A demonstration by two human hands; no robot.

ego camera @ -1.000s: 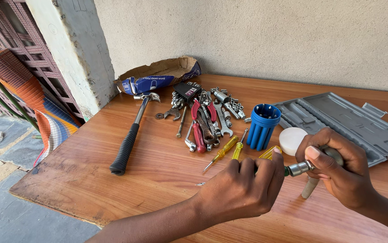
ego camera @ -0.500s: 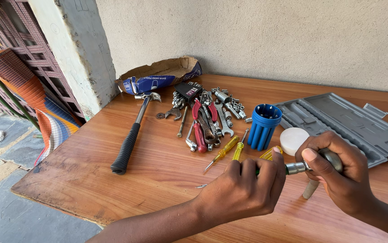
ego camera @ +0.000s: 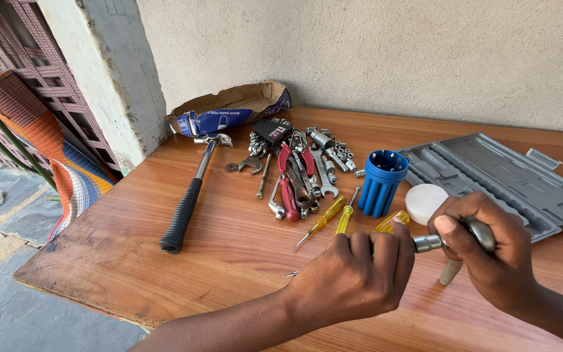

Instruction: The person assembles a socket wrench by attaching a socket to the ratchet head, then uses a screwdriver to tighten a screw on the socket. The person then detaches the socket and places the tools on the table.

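My right hand (ego camera: 490,257) is closed around a metal ratchet tool (ego camera: 430,243), whose handle end pokes out below the fist. My left hand (ego camera: 360,274) is curled into a fist around the tool's other end, which its fingers hide. Both hands hover just above the wooden table (ego camera: 229,248), near its front edge. Just beyond them lie yellow-handled screwdrivers (ego camera: 324,218), a white round lid (ego camera: 425,202) and a blue bit holder (ego camera: 380,182) standing upright.
A black-handled hammer (ego camera: 187,202) lies to the left. A pile of wrenches, sockets and red-handled pliers (ego camera: 291,173) sits mid-table. An open grey tool case (ego camera: 497,176) lies at the right, a torn cardboard box (ego camera: 229,111) at the back by the wall.
Both hands have shifted slightly on the ratchet tool; my left fist sits a little lower and closer over it. Nothing else on the table moved.
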